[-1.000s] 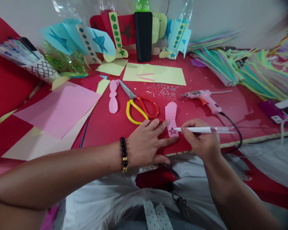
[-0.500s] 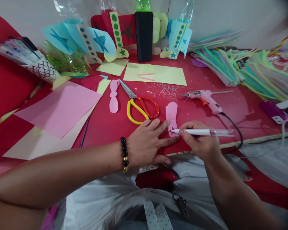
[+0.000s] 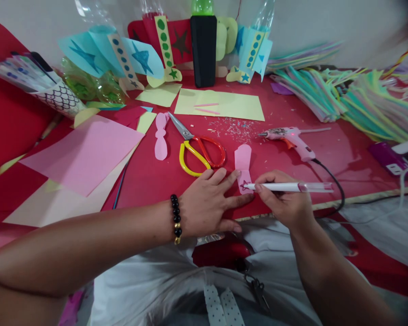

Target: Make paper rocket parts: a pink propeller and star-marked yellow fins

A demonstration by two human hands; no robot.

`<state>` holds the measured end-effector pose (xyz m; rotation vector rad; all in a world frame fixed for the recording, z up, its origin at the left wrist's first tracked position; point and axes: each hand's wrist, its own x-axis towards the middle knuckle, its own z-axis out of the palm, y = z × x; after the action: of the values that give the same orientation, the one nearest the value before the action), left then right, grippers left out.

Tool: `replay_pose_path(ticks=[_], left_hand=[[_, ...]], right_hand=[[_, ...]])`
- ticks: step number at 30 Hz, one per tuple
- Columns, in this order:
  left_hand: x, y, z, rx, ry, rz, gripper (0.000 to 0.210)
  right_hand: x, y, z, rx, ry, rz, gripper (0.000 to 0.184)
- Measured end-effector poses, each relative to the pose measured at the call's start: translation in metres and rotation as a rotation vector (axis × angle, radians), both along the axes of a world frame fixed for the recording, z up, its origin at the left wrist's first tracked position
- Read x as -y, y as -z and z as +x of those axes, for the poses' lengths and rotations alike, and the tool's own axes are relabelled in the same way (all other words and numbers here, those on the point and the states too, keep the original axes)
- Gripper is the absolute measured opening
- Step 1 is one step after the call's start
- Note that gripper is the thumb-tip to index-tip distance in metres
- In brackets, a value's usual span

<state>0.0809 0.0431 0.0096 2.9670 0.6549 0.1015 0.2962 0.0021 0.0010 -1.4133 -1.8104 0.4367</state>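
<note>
Fingers spread, my left hand [image 3: 211, 201] lies flat on the red table, two fingertips pressing the edge of a small pink paper cutout [image 3: 243, 158]. A dark star outline is drawn on the cutout's near half. My right hand [image 3: 287, 199] grips a white marker pen [image 3: 282, 186], held almost level, its tip on the star. Just beyond my left hand lie scissors [image 3: 204, 151] with one yellow and one red handle, blades parted slightly. Another pink cutout [image 3: 161, 138], with rounded lobes, rests left of the scissors.
A pink glue gun [image 3: 289, 138] with a lit red light lies to the right, its cord running off the front edge. Paper sheets [image 3: 85, 151] and a pen cup [image 3: 61, 97] are at left. Decorated bottles [image 3: 104, 50] and a black box-like object [image 3: 203, 52] stand behind; pipe cleaners [image 3: 313, 95] lie right.
The marker tip has shifted very slightly to the right along the star, and my right hand with it. My left hand stays in place.
</note>
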Motion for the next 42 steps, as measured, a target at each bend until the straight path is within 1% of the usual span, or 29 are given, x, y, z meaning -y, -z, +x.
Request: replay_pose_path(ticks=[5,10,14,23,27,30,32,36,38,42], left_hand=[[0.0005,0.0003,0.0001,0.003,-0.002,0.005,0.075],[0.0002,-0.0003,0.0003,0.003,0.001,0.001,0.075],[0.0,-0.0008,0.0006,0.002,0.002,0.0,0.075],[0.0001,0.0004,0.0001,0.009,0.006,0.016,0.074],[0.0,0.0001,0.0004,0.005,0.0,0.016,0.074],[0.0003,-0.0006,0.0006,0.001,0.001,0.014,0.074],[0.0004,-0.0009,0.0006,0.001,0.0,0.014,0.073],[0.0003,-0.0012,0.0003,0.001,0.0,0.008,0.073],[0.0003,-0.0013,0.0003,-0.002,0.001,0.007,0.073],[0.0002,-0.0015,0.0007,-0.011,0.001,0.008,0.073]], right_hand=[[0.0008,0.0021,0.0015,-0.037,0.022,-0.013,0.006],[0.0021,0.0022,0.0022,-0.043,-0.03,-0.049,0.007],[0.0029,0.0019,0.0024,-0.067,-0.006,-0.036,0.008],[0.0028,0.001,0.0014,-0.072,-0.018,-0.05,0.008],[0.0023,0.0008,0.0018,-0.077,0.011,-0.037,0.008],[0.0027,0.0016,0.003,-0.058,-0.013,-0.044,0.007],[0.0034,0.0027,0.0036,-0.071,0.013,-0.036,0.008],[0.005,0.0059,0.0043,-0.118,0.117,0.016,0.009],[0.0056,0.0068,0.0047,-0.116,0.121,0.013,0.01],[0.0053,0.0064,0.0049,-0.108,0.092,-0.04,0.008]])
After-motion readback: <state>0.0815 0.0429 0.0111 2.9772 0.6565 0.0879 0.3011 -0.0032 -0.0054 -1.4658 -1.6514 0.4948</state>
